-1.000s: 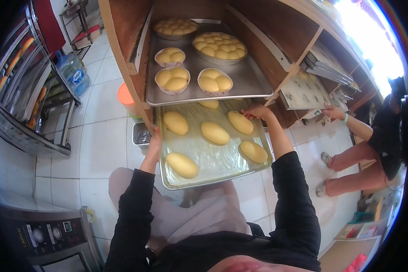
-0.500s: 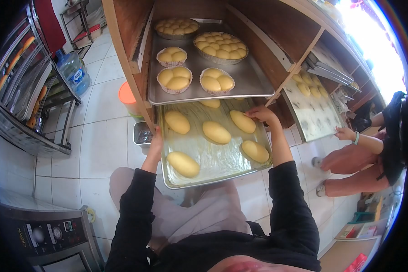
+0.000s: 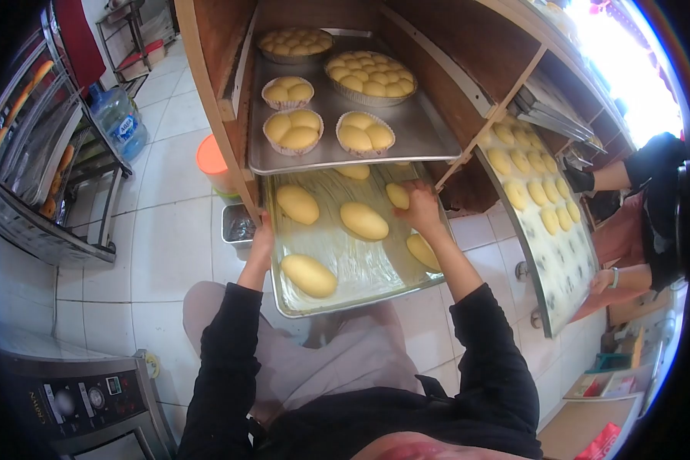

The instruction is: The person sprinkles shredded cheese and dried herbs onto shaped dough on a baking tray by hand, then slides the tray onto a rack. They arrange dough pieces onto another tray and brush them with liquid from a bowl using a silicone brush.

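Note:
A greased metal baking tray [image 3: 337,295] juts out of a wooden rack, with several smooth oval dough pieces [image 3: 364,221] spaced over it. At its left edge, my left hand [image 3: 261,241] is closed on the rim. My right hand [image 3: 422,208] reaches over the tray's right side, its fingers curled around an oval dough piece [image 3: 396,195] and covering part of it. Another dough piece [image 3: 423,251] lies partly behind my right forearm. Just above, an upper tray [image 3: 422,149] carries round pans of clustered dough balls [image 3: 372,77] and smaller paper cups of dough [image 3: 294,130].
To the right, a co-worker's hand [image 3: 604,280] holds a large tilted tray [image 3: 560,272] bearing rows of dough pieces. A bread rack [image 3: 92,222] and water bottle [image 3: 120,126] stand left. An orange-lidded tub [image 3: 213,157] and metal tin [image 3: 238,226] sit beside the wooden rack.
My right hand has moved in from the tray's right edge, further over the dough piece. The co-worker's tray has come further out and tilted down, showing more dough. My left hand stays put.

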`<state>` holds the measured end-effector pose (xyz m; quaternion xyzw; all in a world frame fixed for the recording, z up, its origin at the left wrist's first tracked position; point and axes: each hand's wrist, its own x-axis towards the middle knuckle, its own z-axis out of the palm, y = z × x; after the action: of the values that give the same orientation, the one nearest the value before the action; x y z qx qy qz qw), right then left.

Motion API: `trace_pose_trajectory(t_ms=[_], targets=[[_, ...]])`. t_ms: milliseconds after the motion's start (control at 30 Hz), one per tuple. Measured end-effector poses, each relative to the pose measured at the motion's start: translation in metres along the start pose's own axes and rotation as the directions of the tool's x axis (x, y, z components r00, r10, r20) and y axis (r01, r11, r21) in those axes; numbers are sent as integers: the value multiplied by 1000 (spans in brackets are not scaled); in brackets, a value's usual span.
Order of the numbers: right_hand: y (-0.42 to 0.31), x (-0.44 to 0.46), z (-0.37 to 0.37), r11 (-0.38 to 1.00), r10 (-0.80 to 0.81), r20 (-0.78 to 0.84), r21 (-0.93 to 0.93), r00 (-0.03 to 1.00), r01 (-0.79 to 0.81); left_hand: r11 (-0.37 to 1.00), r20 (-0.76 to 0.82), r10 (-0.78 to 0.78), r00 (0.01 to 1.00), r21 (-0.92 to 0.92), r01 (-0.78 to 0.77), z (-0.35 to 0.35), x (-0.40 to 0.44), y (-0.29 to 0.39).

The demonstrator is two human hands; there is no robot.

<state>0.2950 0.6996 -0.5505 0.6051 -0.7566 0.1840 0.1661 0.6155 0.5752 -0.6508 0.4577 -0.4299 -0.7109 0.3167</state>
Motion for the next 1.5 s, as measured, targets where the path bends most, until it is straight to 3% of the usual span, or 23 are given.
trace_pose_trajectory(t_ms=[133,233,367,500,633,733,800,1000,1167,1267,1367,1500], targets=[[25,9,20,994,-25,152,106,988,8,999,-1,46,999,10,-46,-1,2,-3],[44,27,10,939,158,295,252,942,-236,999,-38,40,998,29,-39,-4,13,-13],[66,28,32,944,191,301,204,934,-259,997,-47,60,997,49,-57,-6,20,-20],[42,25,8,963,200,314,113,928,-246,996,-37,56,998,68,-53,-4,14,-15],[51,36,4,967,217,313,58,925,-246,1000,-9,15,1000,-10,-15,-8,16,-15],[57,40,-3,938,199,308,214,930,-272,998,-41,69,997,16,-69,-8,19,-19],[53,37,1,940,163,294,245,942,-239,994,-29,108,994,26,-107,-7,15,-18],[49,18,14,952,71,324,262,944,-162,1000,-34,13,999,-9,-13,-1,8,-9],[57,5,11,950,-70,203,314,977,2,999,-48,32,998,-4,-33,-8,22,-23],[63,2,5,956,106,301,230,948,-180,999,-34,37,999,-6,-37,0,6,-7],[75,-2,14,908,215,323,282,922,-310,1000,-30,10,999,20,-9,3,1,-2],[79,-10,15,871,173,377,373,910,-320,999,-62,42,997,-11,-43,-2,12,-13]])
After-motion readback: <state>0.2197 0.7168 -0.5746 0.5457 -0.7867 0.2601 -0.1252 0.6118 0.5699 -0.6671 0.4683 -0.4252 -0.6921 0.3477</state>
